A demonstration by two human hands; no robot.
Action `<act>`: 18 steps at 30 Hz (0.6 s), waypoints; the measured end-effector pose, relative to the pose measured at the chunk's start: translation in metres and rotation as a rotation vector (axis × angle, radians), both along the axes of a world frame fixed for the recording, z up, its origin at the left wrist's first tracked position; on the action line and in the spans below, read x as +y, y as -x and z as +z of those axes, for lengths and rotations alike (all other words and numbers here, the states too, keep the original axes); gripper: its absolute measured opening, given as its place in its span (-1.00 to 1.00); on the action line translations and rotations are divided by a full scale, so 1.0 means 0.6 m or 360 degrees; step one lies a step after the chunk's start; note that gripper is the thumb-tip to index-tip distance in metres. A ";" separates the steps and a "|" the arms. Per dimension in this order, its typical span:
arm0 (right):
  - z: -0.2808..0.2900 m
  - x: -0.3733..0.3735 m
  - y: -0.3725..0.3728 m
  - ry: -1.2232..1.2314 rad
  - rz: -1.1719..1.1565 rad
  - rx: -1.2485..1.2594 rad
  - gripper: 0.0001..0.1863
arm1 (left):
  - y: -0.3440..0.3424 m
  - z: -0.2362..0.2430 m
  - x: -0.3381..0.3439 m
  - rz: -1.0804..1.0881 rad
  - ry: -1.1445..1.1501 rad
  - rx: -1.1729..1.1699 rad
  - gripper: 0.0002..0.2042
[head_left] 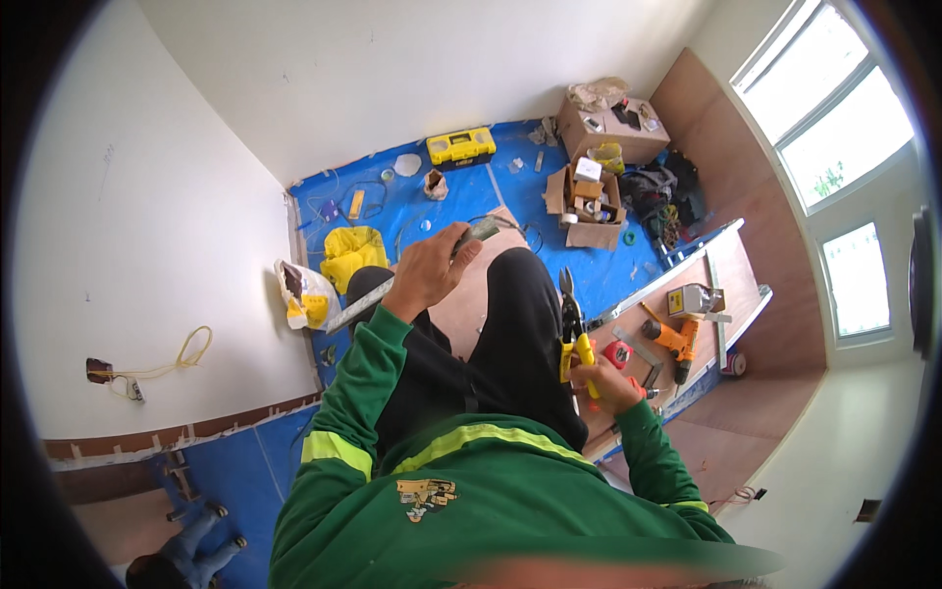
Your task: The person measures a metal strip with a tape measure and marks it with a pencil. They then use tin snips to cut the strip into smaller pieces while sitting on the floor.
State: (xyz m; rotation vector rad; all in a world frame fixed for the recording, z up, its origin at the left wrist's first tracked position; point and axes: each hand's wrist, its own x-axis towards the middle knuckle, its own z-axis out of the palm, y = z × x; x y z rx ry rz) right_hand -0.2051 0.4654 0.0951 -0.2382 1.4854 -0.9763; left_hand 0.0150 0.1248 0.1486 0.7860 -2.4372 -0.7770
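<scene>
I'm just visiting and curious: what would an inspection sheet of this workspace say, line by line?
Surface: blue sheeting covers the floor; a wooden board lies at the right.
Job's things: yellow-handled snips, blades pointing away from the body; an orange drill and red tape measure on the board.
Clutter: yellow toolbox, open, filled cardboard box and yellow bag on the sheeting.
Hands: right hand grips the snips; left hand is at a grey-green piece, hold unclear.
Cables: yellow wire loops beside an opening in the left wall.
Surroundings: windows at the right; another person at lower left.
</scene>
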 end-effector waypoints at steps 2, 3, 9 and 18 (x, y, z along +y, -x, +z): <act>0.008 0.013 -0.005 -0.0056 -0.0076 0.0005 -0.51 | -0.003 0.005 -0.010 0.0008 -0.0068 0.0028 -0.50; 0.015 0.014 -0.003 -0.0110 -0.0134 -0.0052 -0.53 | -0.004 0.006 -0.011 0.0038 -0.0137 0.0033 -0.50; 0.117 0.022 -0.033 0.0469 0.0018 0.0726 -0.42 | -0.044 0.013 -0.008 0.0207 -0.0012 0.0280 -0.55; 0.050 -0.216 -0.064 0.0813 0.0151 0.1139 -0.52 | -0.082 -0.014 -0.021 0.0339 0.0119 0.0127 -0.56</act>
